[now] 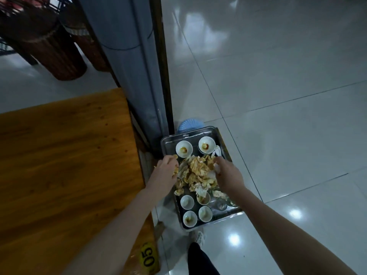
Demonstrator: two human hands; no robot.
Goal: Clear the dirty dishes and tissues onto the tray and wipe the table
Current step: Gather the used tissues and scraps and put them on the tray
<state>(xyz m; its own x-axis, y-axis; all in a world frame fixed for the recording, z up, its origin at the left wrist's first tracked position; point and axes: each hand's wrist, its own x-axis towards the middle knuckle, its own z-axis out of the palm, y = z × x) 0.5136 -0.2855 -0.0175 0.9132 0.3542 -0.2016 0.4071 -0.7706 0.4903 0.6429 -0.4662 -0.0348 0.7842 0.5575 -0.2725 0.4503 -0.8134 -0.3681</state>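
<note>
Spanning the right side of the room, a glossy pale tiled floor [288,96] throws back ceiling lights. An orange-brown wooden table [59,155] fills the left, with a yellow tag marked "05" [148,259] at its near corner. A grey round pillar [127,56] rises behind the table's right edge, and dark woven wicker seats [55,52] stand beyond it.

A rectangular stainless-steel tray [168,144] sits just right of the table; its support cannot be made out. A blue round object [189,125] shows behind its far rim. Small white ceramic bowls [184,148], sauce-stained, occupy both ends. A heap of yellow-stained crumpled tissues [198,171] lies between them.

The left hand [165,167] curls its fingers round stained scraps at the heap's left edge. The right hand [228,173] pinches white tissue at the right edge. A pale shoe [198,238] and a dark trouser leg [200,261] appear below the tray.
</note>
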